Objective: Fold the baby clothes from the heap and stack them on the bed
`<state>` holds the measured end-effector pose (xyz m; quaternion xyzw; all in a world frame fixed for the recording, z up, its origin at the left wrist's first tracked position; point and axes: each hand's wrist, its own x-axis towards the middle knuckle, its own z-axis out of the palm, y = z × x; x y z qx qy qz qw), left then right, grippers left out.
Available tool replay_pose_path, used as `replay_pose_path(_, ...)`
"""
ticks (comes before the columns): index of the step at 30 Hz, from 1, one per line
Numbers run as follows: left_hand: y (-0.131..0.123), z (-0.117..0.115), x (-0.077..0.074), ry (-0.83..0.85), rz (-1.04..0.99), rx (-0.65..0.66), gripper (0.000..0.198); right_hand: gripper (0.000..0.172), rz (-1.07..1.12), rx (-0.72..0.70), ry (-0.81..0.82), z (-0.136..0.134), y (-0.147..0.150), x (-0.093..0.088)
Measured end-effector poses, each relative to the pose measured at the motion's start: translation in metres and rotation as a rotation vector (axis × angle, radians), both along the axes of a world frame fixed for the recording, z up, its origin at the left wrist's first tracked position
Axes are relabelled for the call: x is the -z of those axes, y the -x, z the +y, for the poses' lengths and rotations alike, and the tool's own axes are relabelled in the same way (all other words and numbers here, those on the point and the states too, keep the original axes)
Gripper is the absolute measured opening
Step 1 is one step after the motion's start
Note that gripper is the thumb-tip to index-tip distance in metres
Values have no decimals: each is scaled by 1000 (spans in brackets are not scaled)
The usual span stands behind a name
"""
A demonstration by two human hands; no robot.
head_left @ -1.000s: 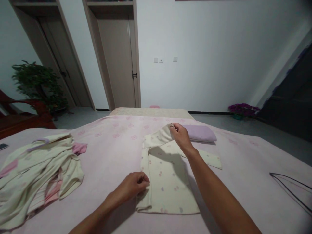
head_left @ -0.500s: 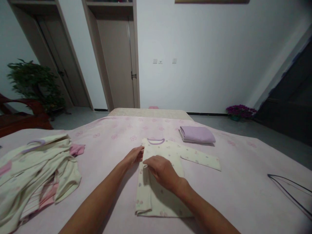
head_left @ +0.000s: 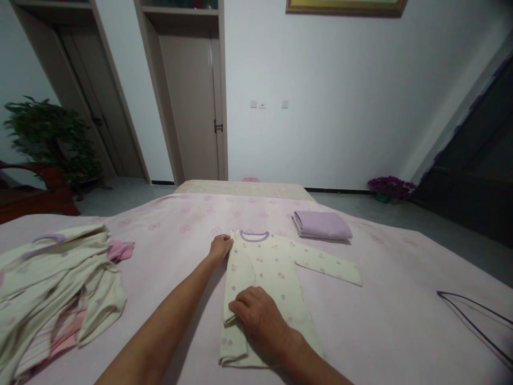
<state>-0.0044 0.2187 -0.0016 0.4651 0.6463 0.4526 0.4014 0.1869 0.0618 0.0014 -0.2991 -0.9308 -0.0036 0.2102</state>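
A cream long-sleeved children's top with small printed motifs and a purple neckband lies flat before me, neck pointing away. Its left side and sleeve are folded inward over the body, while the other sleeve stretches out to the right. At the folded shoulder edge, my left hand is closed, pinching the cloth. My right hand lies low over the folded sleeve, its fingers closed at the cuff end; the fingertips are partly hidden.
A heap of cream and pink clothes lies at left. Behind the top's right sleeve is a folded purple cloth. A dark looped wire rests at right on the pink floral bedspread.
My right hand has drawn the folded sleeve down toward me, so it now lies along the body. My left hand has moved slightly up to the shoulder corner.
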Motion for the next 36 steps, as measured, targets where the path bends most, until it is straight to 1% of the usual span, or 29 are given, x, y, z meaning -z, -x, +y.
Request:
replay_pose_path(2,-1,8,0,6,15,-8,22,7,38,23,-1,-2,-3,1)
replay_pose_path(8,-12,26,10,81,90,37,26,13,102,-1,-44,-1,-5,6)
replay_pose_path(11,-12,30,13,102,208,43,25,11,82,-4,-54,2,-5,10)
replay_pose_path(15,-2,33,13,86,416,-1,11,7,23,-23,-16,1,-8,9)
replay_pose_path(16,0,33,12,85,464,-13,11,7,12,-32,1,0,-9,8)
replay_pose_path(21,6,30,15,82,624,-29,19,11,-13,-43,62,-3,-12,4)
replay_pose_path(28,10,22,14,52,687,7,28,17,15,-74,92,-3,-12,4)
replay_pose_path(32,12,17,10,41,724,8,34,9,30,-74,121,-6,-12,-1)
replay_pose_path(35,7,9,8,-40,787,23,42,2,28,-64,131,-9,-11,-5)
replay_pose_path(36,3,5,8,-78,813,39,44,3,22,-60,135,-9,-11,-6)
